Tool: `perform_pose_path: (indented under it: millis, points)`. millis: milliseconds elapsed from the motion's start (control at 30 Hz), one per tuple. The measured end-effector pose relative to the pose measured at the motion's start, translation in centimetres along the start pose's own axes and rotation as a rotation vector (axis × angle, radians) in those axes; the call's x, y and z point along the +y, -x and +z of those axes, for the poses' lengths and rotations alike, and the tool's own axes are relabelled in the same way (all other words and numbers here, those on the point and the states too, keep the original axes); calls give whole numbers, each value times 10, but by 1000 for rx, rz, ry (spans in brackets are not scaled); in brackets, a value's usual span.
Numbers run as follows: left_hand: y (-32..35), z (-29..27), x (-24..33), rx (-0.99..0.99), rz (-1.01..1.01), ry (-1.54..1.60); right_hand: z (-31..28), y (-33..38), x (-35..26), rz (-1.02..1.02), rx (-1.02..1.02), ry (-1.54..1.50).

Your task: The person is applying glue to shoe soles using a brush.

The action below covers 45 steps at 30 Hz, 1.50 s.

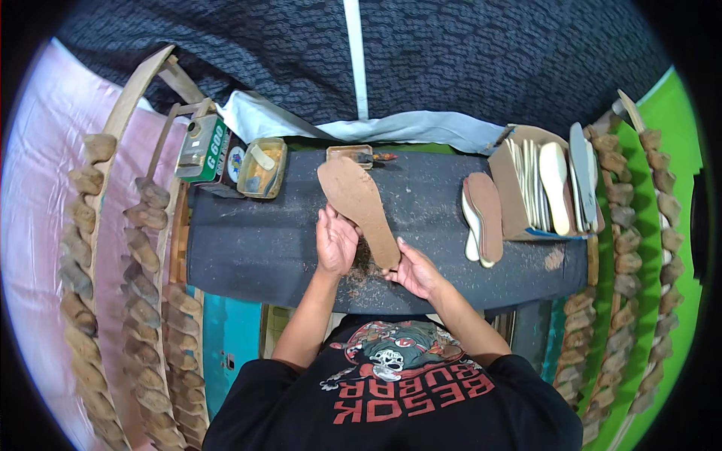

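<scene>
A brown shoe insole is held above the dark worktable, tilted, with its wide toe end up and to the left. My left hand supports it from the left side, palm turned up and fingers partly hidden behind it. At the narrow heel end, my right hand pinches the edge between thumb and fingers. Brown shavings lie scattered on the table below and around both hands. To the right rests a small stack of insoles, brown on top with cream ones showing beneath.
A cardboard box packed with upright insoles stands at the back right. At the back left are a green metal can and a yellowish tub. A small tray with a brush sits behind. Racks of shoe lasts flank both sides.
</scene>
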State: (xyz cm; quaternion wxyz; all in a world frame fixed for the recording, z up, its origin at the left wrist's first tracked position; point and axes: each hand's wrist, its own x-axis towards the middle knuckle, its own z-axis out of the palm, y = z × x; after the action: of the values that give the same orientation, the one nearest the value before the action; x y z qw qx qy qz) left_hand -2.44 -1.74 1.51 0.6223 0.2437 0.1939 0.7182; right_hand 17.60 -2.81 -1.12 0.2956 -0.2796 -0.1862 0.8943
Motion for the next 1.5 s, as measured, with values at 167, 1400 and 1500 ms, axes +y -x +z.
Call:
perform_pose_path:
  millis: [167, 1400, 1500]
  points:
    - [31, -15, 1, 128, 47, -115, -41, -7, -10, 107, 60, 23]
    - [517, -88, 121, 1055, 464, -137, 153, 22, 267, 495, -147, 709]
    - [551, -100, 118, 1164, 416, -130, 155, 15, 284, 536, -245, 795]
